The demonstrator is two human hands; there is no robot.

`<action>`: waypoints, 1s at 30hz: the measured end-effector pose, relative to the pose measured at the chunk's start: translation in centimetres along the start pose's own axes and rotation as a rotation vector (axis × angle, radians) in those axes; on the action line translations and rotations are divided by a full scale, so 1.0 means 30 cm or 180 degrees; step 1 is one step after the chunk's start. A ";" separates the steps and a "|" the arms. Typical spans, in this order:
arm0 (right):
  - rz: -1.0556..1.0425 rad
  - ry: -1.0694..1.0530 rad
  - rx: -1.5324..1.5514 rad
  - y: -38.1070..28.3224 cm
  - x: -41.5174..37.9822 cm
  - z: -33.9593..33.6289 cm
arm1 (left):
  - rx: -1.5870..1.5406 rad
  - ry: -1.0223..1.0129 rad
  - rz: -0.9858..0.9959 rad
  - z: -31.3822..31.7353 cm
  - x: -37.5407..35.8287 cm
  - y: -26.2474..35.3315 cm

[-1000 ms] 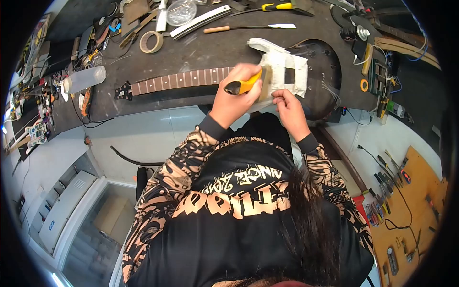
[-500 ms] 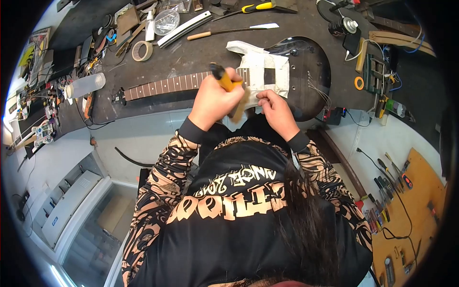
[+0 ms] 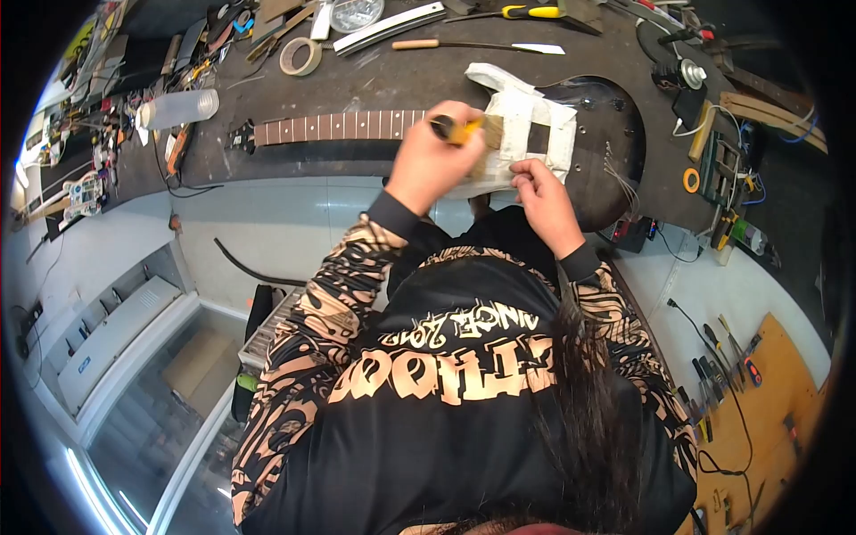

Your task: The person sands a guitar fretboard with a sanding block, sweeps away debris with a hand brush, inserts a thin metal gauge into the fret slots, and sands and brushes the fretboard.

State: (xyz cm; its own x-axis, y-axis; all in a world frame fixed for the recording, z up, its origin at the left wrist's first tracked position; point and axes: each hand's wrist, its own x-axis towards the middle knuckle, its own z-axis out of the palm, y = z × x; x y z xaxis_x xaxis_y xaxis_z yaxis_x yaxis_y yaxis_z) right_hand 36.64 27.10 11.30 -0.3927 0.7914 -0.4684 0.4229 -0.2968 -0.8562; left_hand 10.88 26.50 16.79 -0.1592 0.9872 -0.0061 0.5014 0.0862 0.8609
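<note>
An electric guitar lies on the dark bench, its dark glossy body point(image 3: 615, 116) to the right and its fretted neck point(image 3: 334, 125) pointing left. White masking tape point(image 3: 557, 120) covers the middle of the body around a dark rectangular gap. My left hand point(image 3: 437, 152) is closed around the yellow-and-black handle of a brush point(image 3: 464, 131), over the body end of the neck. The brush's tan bristles are blurred beside the tape. My right hand point(image 3: 546, 203) rests its bent fingertips on the tape's near edge, with nothing visible in them.
Beyond the guitar lie a masking tape roll point(image 3: 300, 56), a wooden-handled tool point(image 3: 473, 45), a metal straightedge point(image 3: 390, 29) and a yellow-handled screwdriver point(image 3: 532, 12). A clear plastic bottle point(image 3: 178, 109) is left of the headstock. Cables and tools crowd the right end.
The brush has swung from the body's near edge up and away over the tape's left side. My right fingers stay at the tape. The whole view has shifted.
</note>
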 end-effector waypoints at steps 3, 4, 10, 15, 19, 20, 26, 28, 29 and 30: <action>-0.0096 0.0018 -0.0061 -0.013 0.009 -0.013 | 0.0466 0.0563 -0.0387 -0.218 -0.058 -0.145; -0.0155 0.0044 -0.0093 -0.010 0.016 -0.016 | 0.0666 0.0839 -0.0891 -0.295 -0.086 -0.132; -0.0038 -0.0059 -0.0080 -0.005 0.075 -0.024 | 0.0425 0.1057 0.0176 -0.154 -0.076 -0.044; -0.0080 -0.0129 -0.0148 -0.027 0.102 0.000 | -0.0440 0.0281 -0.0166 0.026 -0.043 0.013; -0.0250 -0.0011 -0.0603 -0.080 0.096 0.014 | 0.0574 0.0846 -0.0682 -0.291 -0.113 -0.167; -0.0502 0.0028 -0.0666 -0.079 0.098 0.016 | 0.0754 0.1213 -0.0567 -0.402 -0.141 -0.231; -0.1352 0.0277 -0.1385 -0.092 0.077 0.049 | 0.1202 0.1749 0.0059 -0.434 -0.167 -0.241; -0.1763 0.0461 -0.1744 -0.083 0.082 0.063 | -0.0046 0.1011 -0.0248 -0.208 -0.151 -0.148; -0.1772 0.0512 -0.1803 -0.089 0.081 0.075 | -0.0875 0.0798 -0.0252 -0.088 -0.145 -0.107; -0.1780 0.0568 -0.1860 -0.099 0.078 0.086 | -0.0737 0.0779 -0.0149 -0.023 -0.134 -0.074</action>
State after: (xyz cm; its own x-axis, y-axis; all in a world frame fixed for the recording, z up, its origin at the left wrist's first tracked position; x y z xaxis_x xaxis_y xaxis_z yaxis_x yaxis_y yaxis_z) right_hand 32.35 28.46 12.19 -0.5566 0.8272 0.0769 0.5792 0.4526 -0.6780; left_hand 9.84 22.26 15.26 -0.3909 0.9191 0.0497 0.2867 0.0703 0.9554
